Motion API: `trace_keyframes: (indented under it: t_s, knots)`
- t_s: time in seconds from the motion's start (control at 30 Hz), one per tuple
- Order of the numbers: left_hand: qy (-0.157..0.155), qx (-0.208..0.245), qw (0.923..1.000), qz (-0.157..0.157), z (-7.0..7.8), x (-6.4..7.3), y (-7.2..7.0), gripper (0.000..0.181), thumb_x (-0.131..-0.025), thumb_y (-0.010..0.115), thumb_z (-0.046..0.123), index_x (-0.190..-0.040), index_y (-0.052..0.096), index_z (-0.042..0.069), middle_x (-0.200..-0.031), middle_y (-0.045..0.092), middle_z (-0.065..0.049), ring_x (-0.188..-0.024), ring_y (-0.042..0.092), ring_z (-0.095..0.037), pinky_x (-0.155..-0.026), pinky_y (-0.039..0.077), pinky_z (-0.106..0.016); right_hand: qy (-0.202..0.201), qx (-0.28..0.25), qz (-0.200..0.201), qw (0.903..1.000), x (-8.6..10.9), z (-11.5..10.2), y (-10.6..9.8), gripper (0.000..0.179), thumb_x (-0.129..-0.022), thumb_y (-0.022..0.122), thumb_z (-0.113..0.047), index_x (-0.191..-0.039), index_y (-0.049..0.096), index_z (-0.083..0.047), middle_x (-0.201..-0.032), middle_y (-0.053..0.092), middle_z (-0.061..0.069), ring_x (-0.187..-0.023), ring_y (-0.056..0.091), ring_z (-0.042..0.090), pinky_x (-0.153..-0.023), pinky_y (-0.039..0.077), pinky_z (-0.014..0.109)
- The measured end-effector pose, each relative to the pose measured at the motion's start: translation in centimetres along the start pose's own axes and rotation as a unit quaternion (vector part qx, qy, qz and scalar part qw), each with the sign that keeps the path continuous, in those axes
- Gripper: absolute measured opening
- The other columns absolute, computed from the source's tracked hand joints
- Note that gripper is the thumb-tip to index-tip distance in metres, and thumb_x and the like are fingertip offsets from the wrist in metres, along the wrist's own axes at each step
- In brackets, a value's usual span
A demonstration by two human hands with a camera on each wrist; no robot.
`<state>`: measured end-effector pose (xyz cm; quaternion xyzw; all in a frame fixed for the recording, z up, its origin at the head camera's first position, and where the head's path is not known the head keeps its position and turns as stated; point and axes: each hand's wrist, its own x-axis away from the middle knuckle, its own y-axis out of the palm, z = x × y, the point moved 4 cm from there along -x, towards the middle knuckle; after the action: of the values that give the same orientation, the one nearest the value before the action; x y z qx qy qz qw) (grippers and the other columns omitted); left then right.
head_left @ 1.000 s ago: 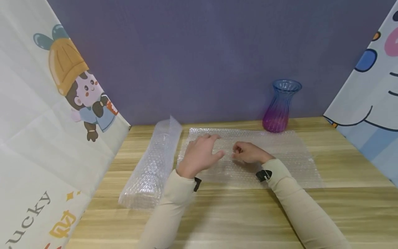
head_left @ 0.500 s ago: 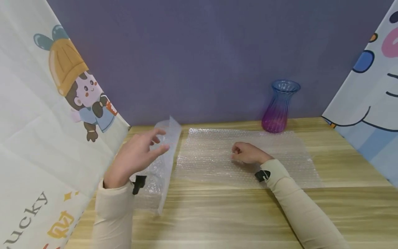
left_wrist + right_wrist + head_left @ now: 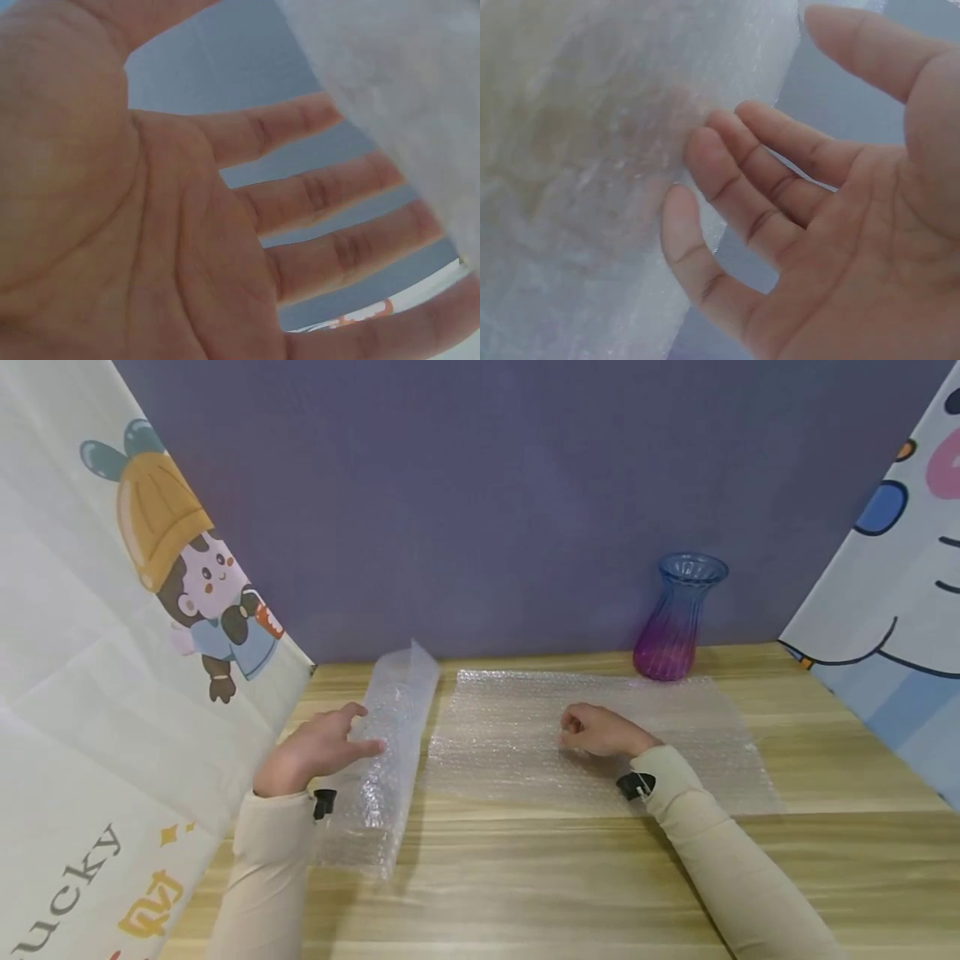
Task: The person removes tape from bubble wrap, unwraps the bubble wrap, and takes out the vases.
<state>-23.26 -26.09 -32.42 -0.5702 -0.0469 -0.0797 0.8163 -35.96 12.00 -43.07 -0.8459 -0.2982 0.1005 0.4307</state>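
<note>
On the left of the table lies a folded length of bubble wrap (image 3: 393, 718). My left hand (image 3: 318, 747) is at its left side, fingers spread and thumb over the plastic. In the left wrist view those fingers (image 3: 315, 195) reach out straight, and the plastic's edge (image 3: 420, 97) covers their tips. A flat sheet of bubble wrap (image 3: 495, 735) is spread across the middle. Close over it is my right hand (image 3: 603, 729). The right wrist view shows its fingers (image 3: 739, 199) loosely bent, with tips beside the sheet and nothing gripped.
A ribbed glass vase (image 3: 675, 614), blue above and pink-purple below, stands upright behind the flat sheet at the back right. A dark wall (image 3: 487, 510) closes off the back of the wooden table (image 3: 525, 885). Printed white cloths hang left and right.
My left hand has left the flat sheet, moved left and come down by the folded bubble wrap, whose near edge has shifted. My right hand stays in place.
</note>
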Motion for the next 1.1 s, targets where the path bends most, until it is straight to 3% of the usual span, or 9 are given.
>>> trace_keyframes:
  t_s: [0.17,0.33,0.47,0.73,0.97,1.1]
  knots:
    - [-0.004,-0.003,1.0000,0.003,0.2,-0.2,0.2,0.076,-0.094,0.069,0.047,-0.148,0.043,0.000,-0.140,0.058,-0.029,-0.126,0.056,-0.049,-0.099,0.049,-0.058,0.000,0.009,0.002,1.0000,-0.1,-1.3,0.2,0.039,-0.099,0.065,-0.025,-0.125,0.059,0.004,-0.111,0.069,0.017,-0.095,0.066,0.024,-0.088,0.055,0.045]
    - [-0.006,-0.010,0.9999,0.007,0.2,-0.4,0.3,0.075,-0.095,0.069,0.046,-0.148,0.043,-0.001,-0.141,0.058,-0.029,-0.127,0.056,-0.049,-0.101,0.048,-0.058,-0.040,0.001,0.032,0.9987,-0.8,-5.0,0.8,0.036,-0.097,0.066,-0.025,-0.121,0.064,0.001,-0.107,0.072,0.015,-0.095,0.067,0.025,-0.086,0.056,0.042]
    - [-0.006,-0.018,0.9998,0.008,0.6,-0.5,0.4,0.076,-0.095,0.069,0.045,-0.148,0.043,-0.002,-0.143,0.057,-0.029,-0.128,0.056,-0.048,-0.103,0.048,-0.059,-0.073,-0.034,0.054,0.9953,-1.6,-8.9,1.7,0.029,-0.097,0.067,-0.025,-0.117,0.067,-0.003,-0.101,0.072,0.008,-0.091,0.066,0.020,-0.081,0.055,0.037]
    - [-0.006,-0.046,0.9988,0.016,2.1,-0.5,0.6,0.079,-0.095,0.069,0.045,-0.150,0.041,-0.003,-0.143,0.057,-0.029,-0.128,0.057,-0.047,-0.104,0.048,-0.059,-0.105,-0.118,0.041,0.9866,-3.6,-15.1,5.1,0.017,-0.098,0.068,-0.025,-0.109,0.068,-0.012,-0.096,0.070,0.002,-0.085,0.065,0.016,-0.074,0.054,0.029]
    - [-0.004,-0.080,0.9966,0.022,2.7,-0.4,0.9,0.077,-0.094,0.069,0.045,-0.149,0.043,-0.002,-0.135,0.060,-0.031,-0.116,0.064,-0.046,-0.095,0.053,-0.058,-0.061,-0.174,0.059,0.9811,-5.0,-16.8,7.9,0.017,-0.098,0.068,-0.029,-0.103,0.067,-0.013,-0.094,0.070,0.003,-0.080,0.072,0.026,-0.065,0.055,0.028]
    - [0.002,-0.087,0.9959,0.022,3.1,-0.3,0.9,0.077,-0.094,0.069,0.046,-0.149,0.045,-0.001,-0.134,0.060,-0.030,-0.114,0.064,-0.046,-0.094,0.053,-0.058,-0.037,-0.177,0.078,0.9805,-5.2,-16.5,8.6,0.023,-0.097,0.068,-0.037,-0.103,0.067,-0.015,-0.094,0.071,0.001,-0.077,0.071,0.019,-0.067,0.056,0.029]
